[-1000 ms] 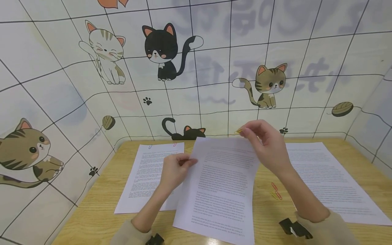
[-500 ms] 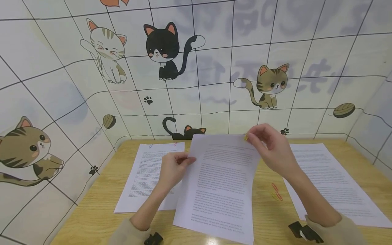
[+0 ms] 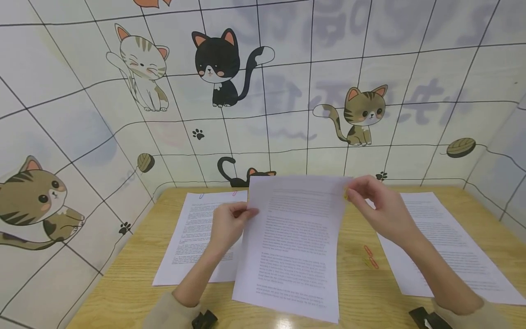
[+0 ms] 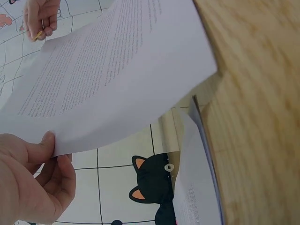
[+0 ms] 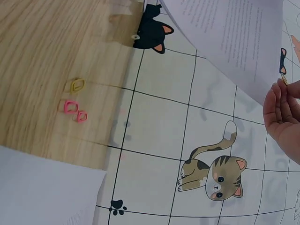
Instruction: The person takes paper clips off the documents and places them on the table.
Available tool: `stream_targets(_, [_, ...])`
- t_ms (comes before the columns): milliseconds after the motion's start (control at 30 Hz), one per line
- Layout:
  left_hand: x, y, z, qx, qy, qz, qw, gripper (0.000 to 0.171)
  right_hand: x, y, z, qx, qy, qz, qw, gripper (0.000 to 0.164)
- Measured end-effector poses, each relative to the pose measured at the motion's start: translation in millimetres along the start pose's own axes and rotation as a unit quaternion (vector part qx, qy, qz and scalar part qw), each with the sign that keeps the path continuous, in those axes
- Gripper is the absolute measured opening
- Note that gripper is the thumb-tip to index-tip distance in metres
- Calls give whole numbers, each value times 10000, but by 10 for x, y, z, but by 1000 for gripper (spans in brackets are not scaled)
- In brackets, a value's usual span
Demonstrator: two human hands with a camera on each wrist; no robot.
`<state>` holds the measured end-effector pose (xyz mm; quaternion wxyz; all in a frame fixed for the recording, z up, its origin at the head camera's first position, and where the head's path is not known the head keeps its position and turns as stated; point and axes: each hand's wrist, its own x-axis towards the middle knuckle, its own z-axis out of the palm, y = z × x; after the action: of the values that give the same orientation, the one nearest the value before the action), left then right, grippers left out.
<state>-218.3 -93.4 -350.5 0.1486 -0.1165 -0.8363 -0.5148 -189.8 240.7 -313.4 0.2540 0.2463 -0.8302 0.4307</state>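
Observation:
A printed sheet of paper stands raised and tilted toward me over the middle of the table. My left hand pinches its left edge between thumb and fingers. At the opposite upper corner, my right hand pinches a small yellow paper clip, fingertips right at the paper's edge. The left wrist view shows the yellow clip in the right fingertips by the corner. How far it sits on the paper, I cannot tell.
Left of the raised sheet lies printed paper with two clips on its top edge. More printed paper lies at right. Between them are loose red paper clips and a yellow one. A cat-patterned wall rises behind the table.
My right hand has moved right and down with the yellow paper clip, from above the sheet's top edge to its upper right corner. The sheet's top and my left hand have shifted slightly left.

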Motion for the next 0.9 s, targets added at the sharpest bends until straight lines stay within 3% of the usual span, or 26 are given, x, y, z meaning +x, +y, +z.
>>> stream_targets(233, [27, -27, -21, -118, 48, -192, 9997, 7, -115, 103, -100, -417, -80, 164, 9990, 17])
stream_targets(467, [21, -7, -44, -270, 75, -392, 9988, 12, -227, 190, -171, -865, -318, 591, 9940, 13])
stream_targets(667, [30, -6, -51, -307, 79, -389, 9987, 14, -293, 277, -231, -1066, -833, 1013, 9856, 5])
stream_targets(900, [37, -27, -60, -385, 77, -401, 9984, 13, -394, 406, -267, -1267, -1610, 1422, 9684, 4])
